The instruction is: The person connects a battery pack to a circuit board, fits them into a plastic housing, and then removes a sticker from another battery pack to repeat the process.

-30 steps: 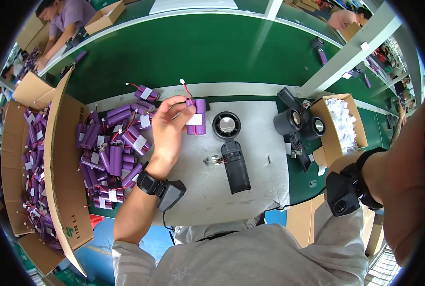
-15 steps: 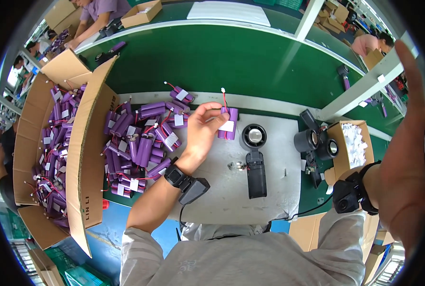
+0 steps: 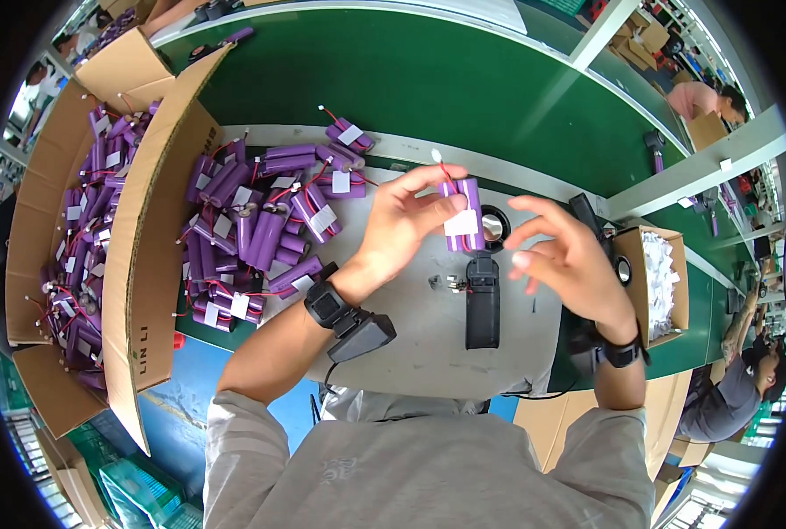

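Note:
Between the thumb and fingers of my left hand [image 3: 402,216] is a purple battery pack [image 3: 469,198] with a white label, red wires and a small white plug at its top. It is held upright above the work mat. My right hand [image 3: 565,256] hovers just right of the pack, fingers apart and holding nothing. Beneath the hands lies a black handheld fan [image 3: 483,304]; its round head is partly hidden behind the pack and my right fingers. A small metal-ended connector [image 3: 454,283] sticks out at the left of the fan's handle.
Many purple battery packs [image 3: 265,234] are heaped left of the grey mat [image 3: 393,353]. A cardboard box [image 3: 159,238] full of more packs stands farther left. On the right, a small carton [image 3: 675,331] holds white pieces beside black fan parts [image 3: 622,269]. Other people work around the bench.
My right hand has come down from the far right edge to beside the battery pack. My left hand, still holding the pack, appears slightly farther right. The view has shifted a little.

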